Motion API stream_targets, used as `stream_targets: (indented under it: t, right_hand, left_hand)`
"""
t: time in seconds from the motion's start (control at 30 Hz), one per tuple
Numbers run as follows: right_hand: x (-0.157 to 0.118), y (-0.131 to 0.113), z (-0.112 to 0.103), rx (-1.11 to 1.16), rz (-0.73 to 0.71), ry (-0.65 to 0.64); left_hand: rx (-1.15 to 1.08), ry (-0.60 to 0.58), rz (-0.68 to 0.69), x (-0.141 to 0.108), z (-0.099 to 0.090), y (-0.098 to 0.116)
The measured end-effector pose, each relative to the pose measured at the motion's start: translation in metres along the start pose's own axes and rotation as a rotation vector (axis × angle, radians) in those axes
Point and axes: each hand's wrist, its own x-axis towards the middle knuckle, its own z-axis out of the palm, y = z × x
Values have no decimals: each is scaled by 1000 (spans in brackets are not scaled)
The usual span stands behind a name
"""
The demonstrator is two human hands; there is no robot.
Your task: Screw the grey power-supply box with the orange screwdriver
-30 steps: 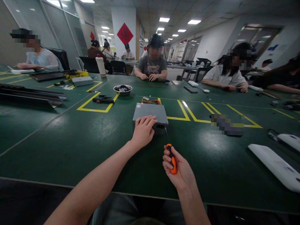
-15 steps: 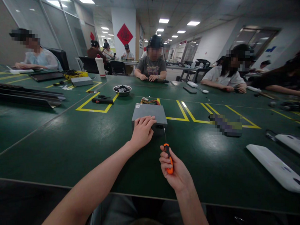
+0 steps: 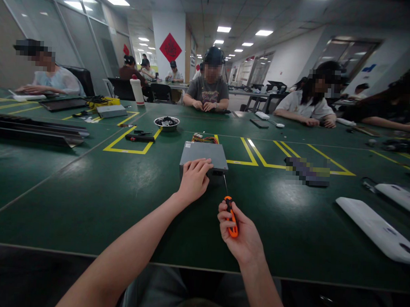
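Note:
A grey metal power supply (image 3: pixel 205 153) lies on the green table in front of me, with coloured cables at its far side. My left hand (image 3: pixel 194 178) holds it at the near edge, its fingers laid over the top and its palm against the front. My right hand (image 3: pixel 240 227) is closed around the orange and black handle of a screwdriver (image 3: pixel 231 218). The thin shaft points away from me, its tip at the lower right corner of the power supply's near face. Whether the tip sits in a screw is too small to tell.
A metal bowl (image 3: pixel 167 123) with small parts stands beyond the power supply. Left of it lies a dark tool (image 3: pixel 140 136) within yellow tape. Long dark metal panels (image 3: pixel 36 130) lie at far left, white casings (image 3: pixel 378 229) at right. Several people sit around the table.
The screwdriver's handle has turned slightly in my right hand, showing more orange. My left hand and the power supply stay in place.

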Motion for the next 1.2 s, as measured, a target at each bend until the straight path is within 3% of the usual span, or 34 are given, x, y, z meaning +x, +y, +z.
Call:
stream_targets:
  t: [0.13, 0.37, 0.57, 0.8, 1.2]
  right_hand:
    - [1, 3, 0, -72, -16, 21]
    - [3, 0, 0, -93, -41, -53]
    - [7, 3, 0, -59, -106, 20]
    - [4, 1, 4, 126, 36, -63]
    - [4, -1, 9, 267, 106, -127]
  left_hand:
    - [11, -2, 10, 1, 0, 0]
    - [10, 2, 5, 1, 2, 0]
    - [1, -4, 5, 0, 0, 0]
    - [7, -28, 8, -1, -1, -1]
    - [24, -10, 16, -2, 0, 1]
